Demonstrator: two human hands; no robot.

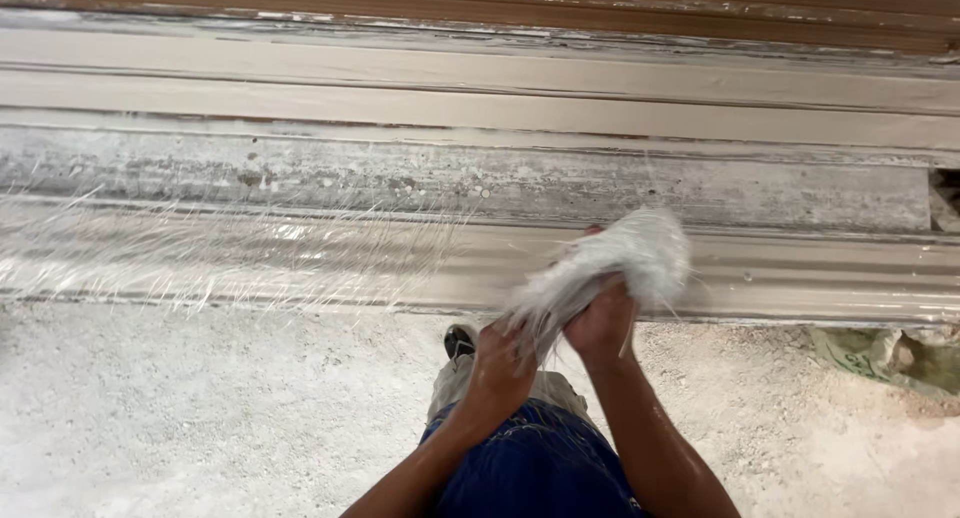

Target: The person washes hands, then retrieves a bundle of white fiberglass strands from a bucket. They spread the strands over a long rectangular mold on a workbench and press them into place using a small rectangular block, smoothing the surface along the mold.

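While both hands, left hand (500, 363) and right hand (600, 321), clench a white fibre bundle (610, 268), loose strands (230, 253) coat the long moulding (780, 193) beyond it, above the gritty floor (180, 408).

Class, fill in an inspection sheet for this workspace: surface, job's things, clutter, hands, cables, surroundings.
Surface: long pale moulding lying across the view, wet and glossy; loose fibres spread on its left part.
Job's things: white fibre bundle, pulled into strands between both hands.
Clutter: crumpled greenish sack on the ground at right.
Hands: left hand grips the strand ends; right hand grips the bundle; both look wet.
Cables: nothing seen.
Surroundings: dusty gravelly floor; more stained mouldings behind; the person's blue trousers and a shoe below.
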